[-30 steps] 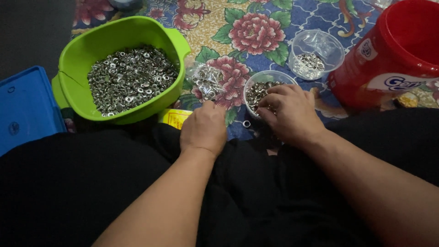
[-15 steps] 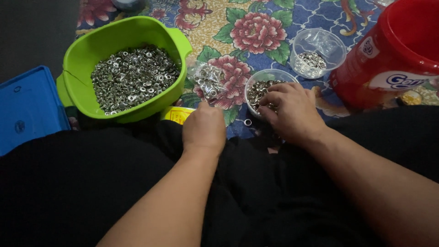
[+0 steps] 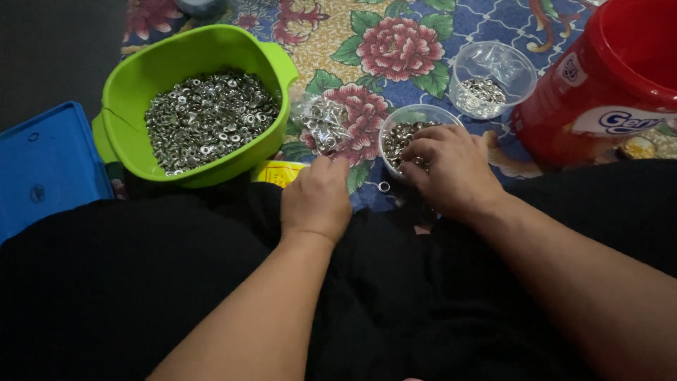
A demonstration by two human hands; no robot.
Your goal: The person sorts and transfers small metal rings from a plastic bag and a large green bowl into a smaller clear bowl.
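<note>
— Since the earlier frame, little is seen moved; the right hand (image 3: 451, 173) is kept at the clear cup of eyelets (image 3: 412, 130), centre frame.

— Grips? Left hand (image 3: 317, 197) curled, contents untellable; right pinching, one eyelet best picked singly. Green basin (image 3: 201, 106) upper left.

A lime-green tub (image 3: 141, 77) of silvery metal rings (image 3: 208, 116), a red bucket (image 3: 599, 92), a blue tray (image 3: 49, 166), a floral mat (image 3: 395, 49).

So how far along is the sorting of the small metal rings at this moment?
Done: a thin layer of rings lies in the far clear cup. In hand: the right hand has its fingers in the near clear cup, which is partly filled; the left hand rests beside it near a small clear bag. Left: the green tub holds a large heap.
</note>
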